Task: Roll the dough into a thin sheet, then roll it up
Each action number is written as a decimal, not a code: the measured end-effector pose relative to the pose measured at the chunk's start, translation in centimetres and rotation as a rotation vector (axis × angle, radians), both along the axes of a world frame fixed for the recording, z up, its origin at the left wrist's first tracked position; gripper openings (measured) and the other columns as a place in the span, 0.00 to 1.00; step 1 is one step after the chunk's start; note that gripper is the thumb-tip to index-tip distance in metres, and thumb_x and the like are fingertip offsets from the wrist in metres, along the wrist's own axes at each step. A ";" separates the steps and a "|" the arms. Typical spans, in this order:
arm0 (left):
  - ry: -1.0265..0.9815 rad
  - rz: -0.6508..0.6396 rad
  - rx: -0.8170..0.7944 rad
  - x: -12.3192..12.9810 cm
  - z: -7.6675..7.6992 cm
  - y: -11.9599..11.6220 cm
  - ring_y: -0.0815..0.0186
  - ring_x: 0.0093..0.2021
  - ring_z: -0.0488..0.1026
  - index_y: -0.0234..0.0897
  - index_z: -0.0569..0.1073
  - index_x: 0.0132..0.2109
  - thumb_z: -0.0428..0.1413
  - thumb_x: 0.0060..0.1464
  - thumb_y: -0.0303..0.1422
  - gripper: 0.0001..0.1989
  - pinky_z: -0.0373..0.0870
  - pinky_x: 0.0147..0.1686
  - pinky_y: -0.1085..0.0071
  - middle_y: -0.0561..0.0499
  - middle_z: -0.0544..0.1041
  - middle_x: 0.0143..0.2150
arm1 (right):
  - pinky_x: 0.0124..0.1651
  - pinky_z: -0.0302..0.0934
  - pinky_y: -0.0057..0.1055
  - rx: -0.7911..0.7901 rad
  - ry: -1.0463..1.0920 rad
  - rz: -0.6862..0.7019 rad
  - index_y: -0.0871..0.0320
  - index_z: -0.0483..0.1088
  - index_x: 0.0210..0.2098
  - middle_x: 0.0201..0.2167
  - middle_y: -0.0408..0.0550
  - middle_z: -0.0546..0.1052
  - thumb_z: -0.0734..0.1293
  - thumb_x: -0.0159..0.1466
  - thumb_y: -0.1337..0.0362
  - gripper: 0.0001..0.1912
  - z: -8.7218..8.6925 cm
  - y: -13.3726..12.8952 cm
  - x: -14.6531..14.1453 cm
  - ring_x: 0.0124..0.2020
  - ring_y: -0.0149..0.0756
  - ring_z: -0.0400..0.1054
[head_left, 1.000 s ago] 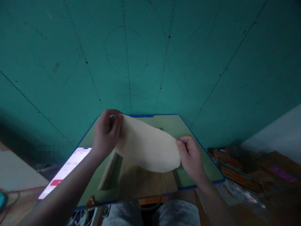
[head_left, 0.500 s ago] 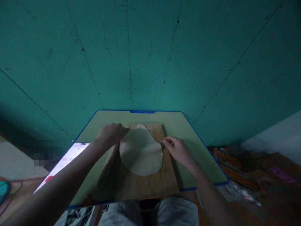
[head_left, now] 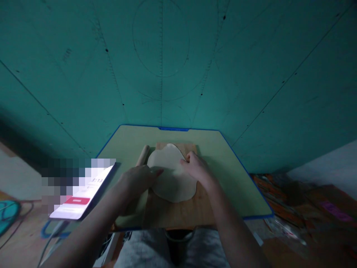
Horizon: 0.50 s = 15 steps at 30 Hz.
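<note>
A flat, roughly round sheet of dough lies on a wooden board. My left hand is at the dough's left edge, thumb over the top and the other fingers hidden beneath or beside it. My right hand is at the upper right edge, its fingers closed in a pinch on the dough's rim. Just left of the board lies a wooden rolling pin, partly covered by my left hand.
The board rests on a pale green table with a blue rim. A lit phone stands at the left with a cable below it. A green wall rises behind. Cardboard and plastic lie at the lower right.
My left hand has come down from the dough's upper left edge to its left side, uncovering the rolling pin's top. My right hand has moved inward onto the dough. The view has shifted slightly.
</note>
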<state>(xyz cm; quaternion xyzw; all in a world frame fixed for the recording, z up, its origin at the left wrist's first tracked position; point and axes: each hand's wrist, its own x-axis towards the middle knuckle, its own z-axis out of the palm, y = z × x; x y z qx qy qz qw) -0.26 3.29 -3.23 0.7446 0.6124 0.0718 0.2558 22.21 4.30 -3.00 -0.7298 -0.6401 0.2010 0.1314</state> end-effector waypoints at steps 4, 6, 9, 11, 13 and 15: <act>-0.063 0.100 0.028 0.2 0.0 -0.6 0.53 0.35 0.78 0.35 0.75 0.47 0.51 0.60 0.50 0.23 0.66 0.32 0.66 0.39 0.81 0.37 | 0.38 0.57 0.32 0.044 0.280 -0.038 0.56 0.69 0.37 0.39 0.51 0.78 0.71 0.62 0.61 0.09 -1.2 0.5 0.8 0.40 0.42 0.72; -0.241 0.177 0.085 0.3 -0.1 -0.8 0.53 0.39 0.78 0.33 0.72 0.53 0.53 0.58 0.49 0.25 0.68 0.35 0.66 0.39 0.80 0.42 | 0.36 0.57 0.30 0.035 0.356 -0.035 0.55 0.68 0.36 0.36 0.47 0.77 0.72 0.59 0.64 0.09 -1.6 0.7 1.2 0.37 0.38 0.71; -0.552 0.282 0.135 0.4 -0.4 -1.0 0.54 0.43 0.78 0.32 0.63 0.64 0.58 0.53 0.46 0.36 0.71 0.40 0.64 0.41 0.79 0.44 | 0.31 0.56 0.28 0.032 0.439 -0.033 0.55 0.69 0.37 0.31 0.40 0.73 0.72 0.56 0.69 0.11 -2.0 0.8 1.5 0.30 0.33 0.68; -0.785 0.338 0.041 0.6 -0.5 -1.0 0.56 0.42 0.78 0.34 0.59 0.67 0.62 0.49 0.44 0.42 0.73 0.40 0.64 0.43 0.79 0.44 | 0.30 0.55 0.27 0.036 0.496 -0.036 0.55 0.69 0.38 0.28 0.37 0.70 0.71 0.54 0.70 0.13 -2.1 0.7 1.6 0.28 0.32 0.67; -0.941 0.394 -0.143 0.8 -0.5 -0.7 0.59 0.39 0.78 0.36 0.66 0.61 0.63 0.47 0.46 0.36 0.74 0.37 0.65 0.44 0.79 0.41 | 0.30 0.55 0.27 0.047 0.545 -0.043 0.55 0.69 0.39 0.27 0.36 0.69 0.70 0.52 0.71 0.14 -2.3 0.6 1.6 0.27 0.31 0.66; -0.959 0.428 -0.256 1.0 -0.5 -0.2 0.61 0.35 0.78 0.36 0.72 0.49 0.61 0.47 0.49 0.27 0.74 0.35 0.66 0.44 0.78 0.37 | 0.30 0.57 0.27 0.055 0.585 -0.051 0.55 0.69 0.39 0.27 0.36 0.69 0.70 0.53 0.70 0.14 -2.3 0.5 1.8 0.28 0.32 0.66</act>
